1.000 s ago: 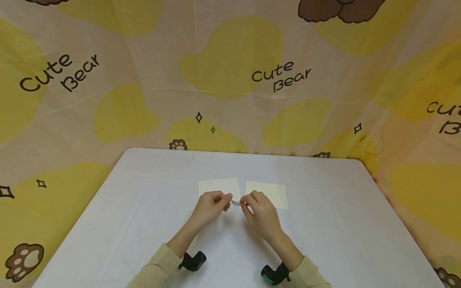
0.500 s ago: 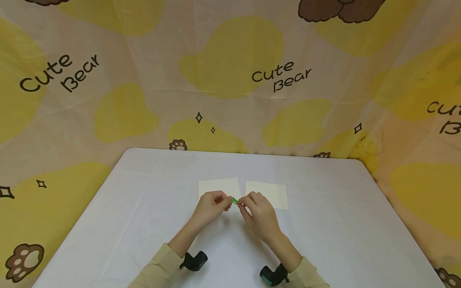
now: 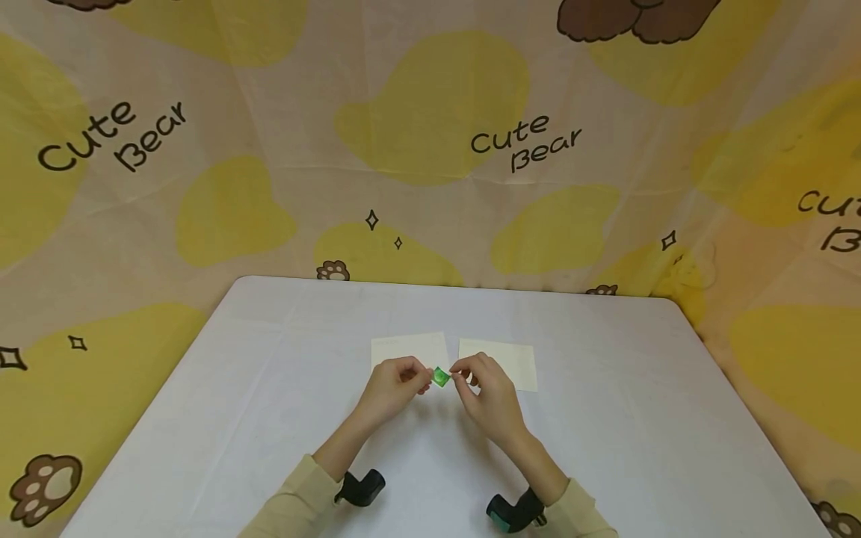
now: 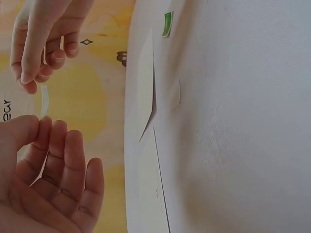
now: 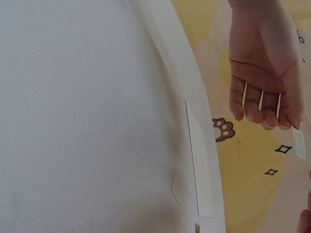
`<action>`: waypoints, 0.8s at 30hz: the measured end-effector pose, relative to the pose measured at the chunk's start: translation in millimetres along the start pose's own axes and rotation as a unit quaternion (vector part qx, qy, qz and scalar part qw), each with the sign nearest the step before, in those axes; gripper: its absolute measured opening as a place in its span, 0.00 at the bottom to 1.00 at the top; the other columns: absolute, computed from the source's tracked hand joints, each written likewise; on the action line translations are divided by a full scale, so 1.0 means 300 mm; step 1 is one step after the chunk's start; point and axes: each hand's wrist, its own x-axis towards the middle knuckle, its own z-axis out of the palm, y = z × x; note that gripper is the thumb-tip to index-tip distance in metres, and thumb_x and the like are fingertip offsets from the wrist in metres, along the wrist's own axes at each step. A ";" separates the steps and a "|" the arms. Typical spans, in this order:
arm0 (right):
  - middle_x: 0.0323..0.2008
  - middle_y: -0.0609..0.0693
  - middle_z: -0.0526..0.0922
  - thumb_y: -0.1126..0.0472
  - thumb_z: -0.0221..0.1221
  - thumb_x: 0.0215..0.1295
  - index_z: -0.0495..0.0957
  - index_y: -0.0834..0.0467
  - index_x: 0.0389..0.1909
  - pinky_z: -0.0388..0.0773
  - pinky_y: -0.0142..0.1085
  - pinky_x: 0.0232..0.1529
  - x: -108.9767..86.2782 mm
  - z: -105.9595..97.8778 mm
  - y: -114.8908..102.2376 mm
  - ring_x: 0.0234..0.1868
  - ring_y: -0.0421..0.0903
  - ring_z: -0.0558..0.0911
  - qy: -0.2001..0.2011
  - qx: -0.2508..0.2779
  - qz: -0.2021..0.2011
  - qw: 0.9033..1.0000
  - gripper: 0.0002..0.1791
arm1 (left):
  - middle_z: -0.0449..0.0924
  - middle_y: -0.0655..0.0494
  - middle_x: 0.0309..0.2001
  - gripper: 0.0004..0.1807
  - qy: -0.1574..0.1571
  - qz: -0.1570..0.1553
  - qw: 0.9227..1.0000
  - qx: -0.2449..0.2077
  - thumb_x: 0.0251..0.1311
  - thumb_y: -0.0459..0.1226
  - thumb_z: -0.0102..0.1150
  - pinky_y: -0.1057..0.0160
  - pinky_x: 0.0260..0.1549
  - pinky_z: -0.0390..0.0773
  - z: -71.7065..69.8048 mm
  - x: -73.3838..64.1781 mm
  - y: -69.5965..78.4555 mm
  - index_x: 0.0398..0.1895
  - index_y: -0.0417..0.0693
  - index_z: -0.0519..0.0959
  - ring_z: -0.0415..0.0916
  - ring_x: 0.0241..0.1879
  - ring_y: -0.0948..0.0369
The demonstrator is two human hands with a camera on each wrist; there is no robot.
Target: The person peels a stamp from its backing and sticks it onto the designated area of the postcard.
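Note:
My left hand pinches a small green paper square by one corner between thumb and index finger. Its pale back is thin and slightly curved in the left wrist view. Close by at the opposite corner is my right hand, thumb and index finger bent toward each other; the wrist views show a small gap between its fingertips and the square. Both hands are raised above the white table. A second green piece with a white border and a small white piece lie on the table.
Two pale cards, the left card and the right card, lie side by side beyond the hands on the white table. A yellow-blotched cloth hangs behind. Each wrist carries a black camera, such as the left camera.
The small square has turned from its greyish back to its green face, now seen flat on. My right fingertips shifted slightly away from it; the left hand has barely moved.

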 end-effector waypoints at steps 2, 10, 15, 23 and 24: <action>0.25 0.43 0.73 0.71 0.63 0.51 0.77 0.55 0.32 0.72 0.27 0.26 0.003 -0.002 0.001 0.25 0.43 0.72 0.001 0.006 0.009 1.000 0.10 | 0.77 0.59 0.20 0.09 -0.006 0.010 1.000 0.013 0.58 0.38 0.58 0.68 0.21 0.69 0.001 0.001 -0.006 0.22 0.45 0.80 0.74 0.23 0.61; 0.26 0.40 0.73 0.69 0.63 0.52 0.78 0.53 0.32 0.70 0.26 0.27 0.001 -0.002 0.004 0.26 0.44 0.73 -0.050 0.011 0.048 0.998 0.09 | 0.80 0.52 0.24 0.07 -0.070 0.064 0.994 0.046 0.57 0.36 0.58 0.69 0.21 0.71 -0.002 0.000 -0.023 0.23 0.45 0.79 0.71 0.22 0.66; 0.27 0.40 0.74 0.68 0.63 0.53 0.78 0.52 0.30 0.71 0.26 0.28 -0.010 0.000 0.004 0.28 0.42 0.74 -0.090 0.010 0.048 0.995 0.08 | 0.81 0.50 0.25 0.07 -0.099 0.090 0.989 0.070 0.58 0.36 0.58 0.70 0.21 0.70 -0.008 -0.004 -0.023 0.25 0.44 0.79 0.70 0.23 0.66; 0.26 0.39 0.74 0.68 0.62 0.53 0.76 0.52 0.28 0.71 0.26 0.28 -0.018 0.000 0.006 0.28 0.40 0.73 -0.122 0.010 0.046 0.991 0.07 | 0.79 0.56 0.22 0.07 -0.119 0.115 0.980 0.109 0.59 0.38 0.58 0.71 0.20 0.68 -0.020 -0.002 -0.024 0.23 0.53 0.78 0.67 0.21 0.68; 0.26 0.39 0.74 0.68 0.63 0.53 0.76 0.52 0.28 0.71 0.26 0.28 -0.020 0.001 0.008 0.28 0.40 0.73 -0.126 0.009 0.047 0.991 0.08 | 0.79 0.56 0.22 0.07 -0.122 0.117 0.979 0.115 0.59 0.38 0.58 0.71 0.20 0.68 -0.021 -0.001 -0.025 0.23 0.53 0.78 0.67 0.21 0.68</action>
